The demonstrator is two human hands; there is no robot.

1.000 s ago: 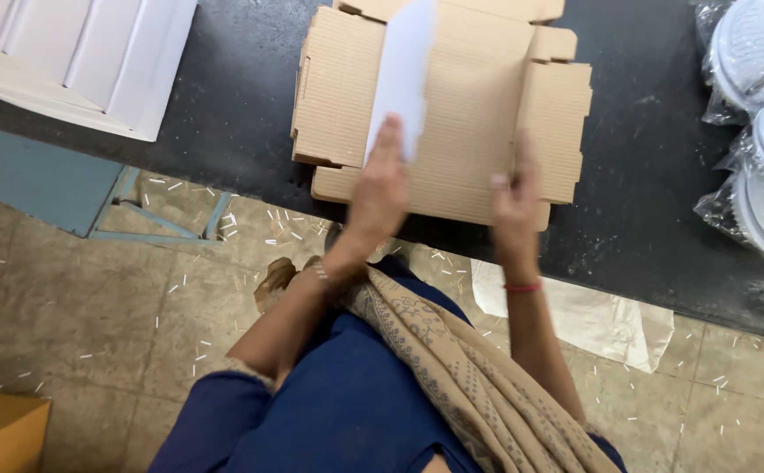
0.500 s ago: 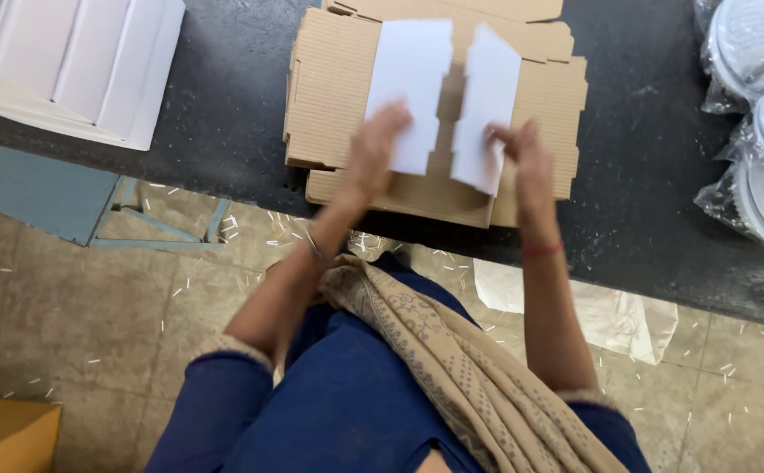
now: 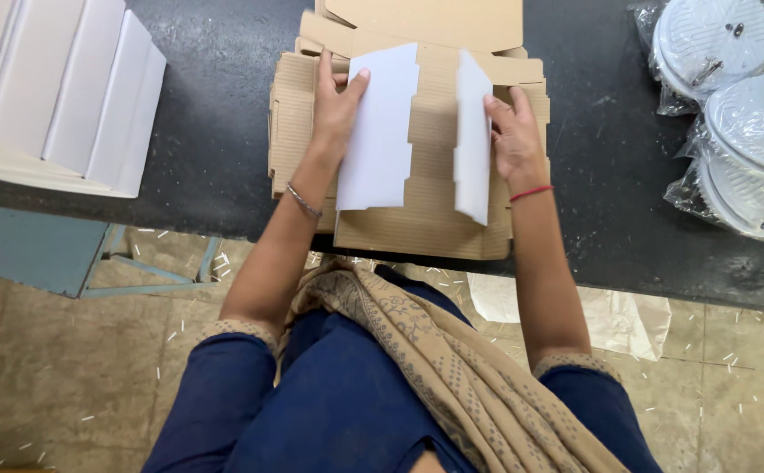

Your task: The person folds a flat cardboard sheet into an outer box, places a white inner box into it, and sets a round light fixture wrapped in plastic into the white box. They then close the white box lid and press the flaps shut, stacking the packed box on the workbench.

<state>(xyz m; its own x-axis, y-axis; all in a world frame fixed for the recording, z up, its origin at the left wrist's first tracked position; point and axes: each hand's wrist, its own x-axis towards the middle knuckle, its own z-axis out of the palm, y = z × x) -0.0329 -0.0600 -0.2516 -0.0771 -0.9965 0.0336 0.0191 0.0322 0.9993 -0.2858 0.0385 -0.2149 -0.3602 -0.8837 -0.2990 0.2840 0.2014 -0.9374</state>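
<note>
left hand (image 3: 336, 105) pinches left white flap (image 3: 380, 131) | right hand (image 3: 513, 131) grips right white flap (image 3: 473, 136) upright | both flaps on the cardboard stack (image 3: 426, 223) at the black table (image 3: 207, 114) edge (near side overhangs) | risk: uneven pull could crease a flap or nudge stack off

A dark bench (image 3: 207, 114) carries everything. Directly under the fingers (image 3: 325, 74) of both hands lies a stack of flat brown cardboard blanks (image 3: 426, 219), reaching the bench's near edge. Well off to the left of the fingers rests a pile of white folded boxes (image 3: 67, 96). Well off to the right of the fingers lie 3 round white discs in clear plastic bags (image 3: 732, 123), overlapping each other at the bench's right end.
</note>
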